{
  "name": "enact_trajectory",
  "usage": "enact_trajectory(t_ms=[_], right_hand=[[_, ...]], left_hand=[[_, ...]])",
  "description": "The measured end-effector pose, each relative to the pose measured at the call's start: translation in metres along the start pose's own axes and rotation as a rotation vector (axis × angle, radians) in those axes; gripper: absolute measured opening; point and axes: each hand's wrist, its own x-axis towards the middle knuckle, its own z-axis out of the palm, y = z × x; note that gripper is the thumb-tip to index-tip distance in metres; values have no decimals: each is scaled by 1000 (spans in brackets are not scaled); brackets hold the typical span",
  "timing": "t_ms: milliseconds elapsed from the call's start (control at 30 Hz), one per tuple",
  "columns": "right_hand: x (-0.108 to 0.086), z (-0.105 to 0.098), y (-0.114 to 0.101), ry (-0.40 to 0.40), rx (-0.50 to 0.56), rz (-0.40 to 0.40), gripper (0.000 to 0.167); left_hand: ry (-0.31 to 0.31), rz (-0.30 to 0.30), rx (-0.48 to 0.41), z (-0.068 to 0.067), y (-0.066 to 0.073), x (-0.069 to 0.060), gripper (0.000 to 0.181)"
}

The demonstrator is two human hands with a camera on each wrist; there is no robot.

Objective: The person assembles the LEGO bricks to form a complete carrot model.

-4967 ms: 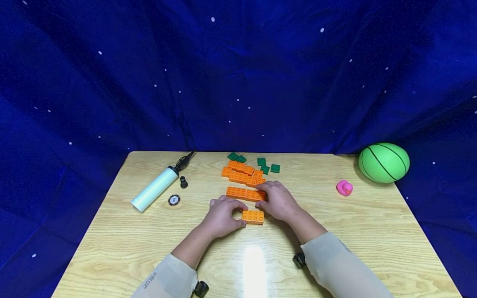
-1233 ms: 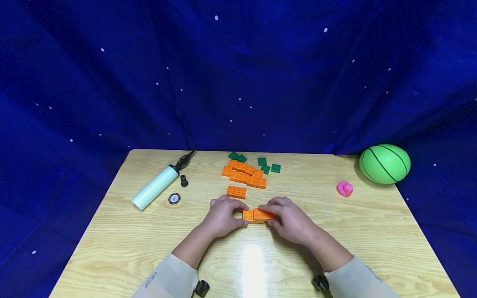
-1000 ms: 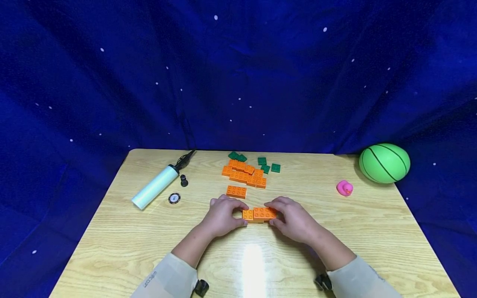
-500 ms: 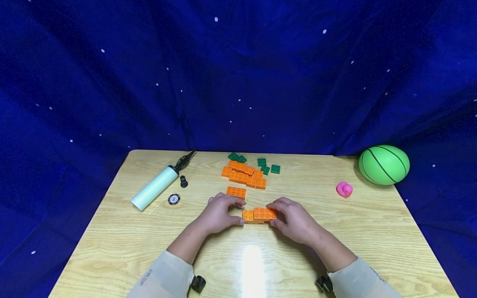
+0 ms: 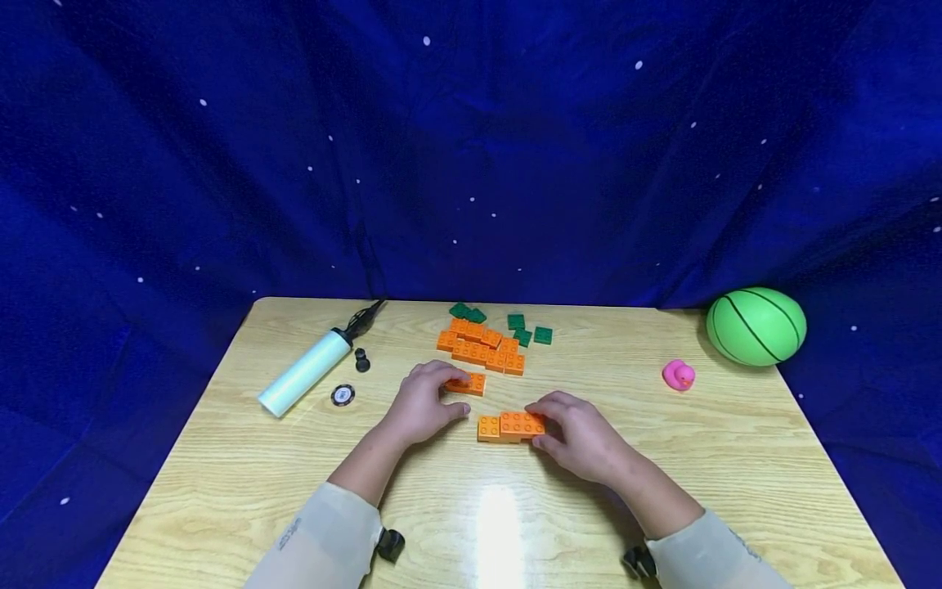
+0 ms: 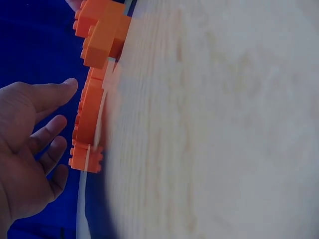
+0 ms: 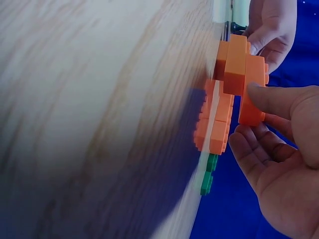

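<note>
My right hand pinches the right end of an orange toy brick between thumb and fingers. That brick sits on a lighter orange toy brick, shifted to the right so its end overhangs. In the right wrist view the thumb presses the side of the upper brick. My left hand reaches over a single orange brick farther back, its fingers partly hiding it. Thumb and fingers are spread; the left wrist view shows the hand with nothing gripped.
Behind lie several orange bricks and several green bricks. At left are a hand pump, a black pawn-like piece and a poker chip. At right are a pink rubber duck and a green ball.
The right hand brought one brick from the back pair onto the lighter brick. My left hand has since let go of the lighter brick and moved back and left to the remaining one.
</note>
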Motion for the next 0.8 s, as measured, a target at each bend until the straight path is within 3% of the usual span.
enact_trajectory(t_ms=[233,800], right_hand=[[0,0,0,0,0,-3,42],[1,0,0,-7,7,6,42]], left_hand=[[39,-17,6,3,-5,9,43],[-11,-57,92,10,-8,21,43]])
